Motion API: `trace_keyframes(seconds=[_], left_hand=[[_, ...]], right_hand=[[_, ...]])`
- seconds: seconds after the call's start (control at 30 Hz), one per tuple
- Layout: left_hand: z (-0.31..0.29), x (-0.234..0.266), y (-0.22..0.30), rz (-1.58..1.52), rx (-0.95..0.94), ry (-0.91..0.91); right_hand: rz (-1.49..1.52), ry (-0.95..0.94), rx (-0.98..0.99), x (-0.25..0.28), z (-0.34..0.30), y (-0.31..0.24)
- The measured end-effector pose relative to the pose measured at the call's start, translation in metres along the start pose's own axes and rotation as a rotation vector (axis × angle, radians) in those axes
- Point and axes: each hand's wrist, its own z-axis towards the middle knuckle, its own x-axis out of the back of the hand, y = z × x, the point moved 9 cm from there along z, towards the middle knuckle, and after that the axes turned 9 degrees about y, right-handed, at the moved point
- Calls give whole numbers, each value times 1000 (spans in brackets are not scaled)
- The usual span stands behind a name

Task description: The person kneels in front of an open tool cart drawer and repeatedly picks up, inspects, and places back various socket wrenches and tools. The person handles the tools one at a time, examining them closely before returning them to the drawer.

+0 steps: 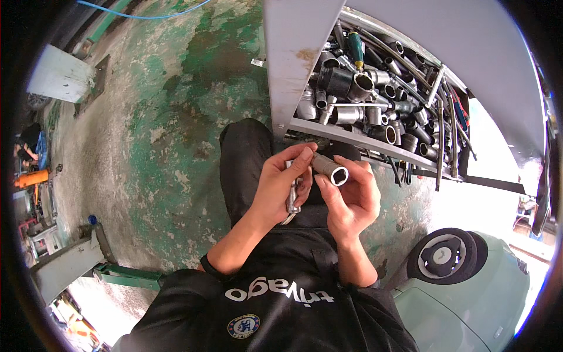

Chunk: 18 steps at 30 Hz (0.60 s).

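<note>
Between my two hands is a long, dull-grey deep socket (pixel 329 167), its open hexagonal end turned toward my right hand. The fingers and thumb of my right hand (pixel 356 202) close on that end. My left hand (pixel 284 182) pinches near the far end of the socket, which its fingertips partly hide. A slim silver metal tool (pixel 293 202) is also gripped in my left palm; most of it is covered, so its exact kind does not show. Just beyond my hands, an open drawer (pixel 375 142) is heaped with sockets.
In the drawer lie a green-handled screwdriver (pixel 356 50) and several long bars (pixel 440 146), some jutting over its edge. The grey cabinet side (pixel 287 70) stands at its left. A pale green car (pixel 469 305) is at lower right, a lift arm (pixel 67 267) at left.
</note>
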Motion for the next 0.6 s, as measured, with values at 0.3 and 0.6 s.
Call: trace_keyframes(seconds=[0.3, 0.6], left_hand=[[8, 23, 9, 36, -83, 161], [17, 15, 5, 96, -92, 102]], right_hand=[[-46, -16, -514, 6, -8, 53], [801, 285, -746, 25, 33, 92]])
